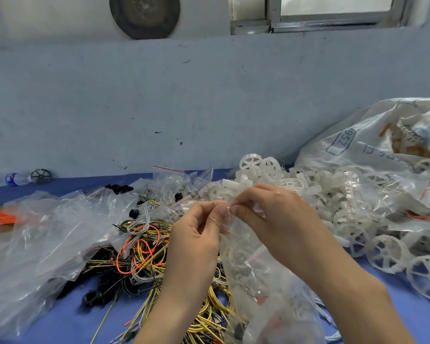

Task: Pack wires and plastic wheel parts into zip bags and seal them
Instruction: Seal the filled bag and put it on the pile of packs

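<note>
A single wide-angle camera, worn on the person's head, looks forward and down from close above the blue surface [60,316]. Both forearms reach in from the bottom edge, and the grey wall [184,100] fills the upper half.

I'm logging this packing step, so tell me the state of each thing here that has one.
Zip bag: held up, holds white wheels, top pinched by both hands.
Left hand: pinching the bag top.
Right hand: pinching the bag top.
Wires: loose, tangled on the table.
Wheels: heaped loose.
Sack: lying open.
Bottle: lying down.
</note>
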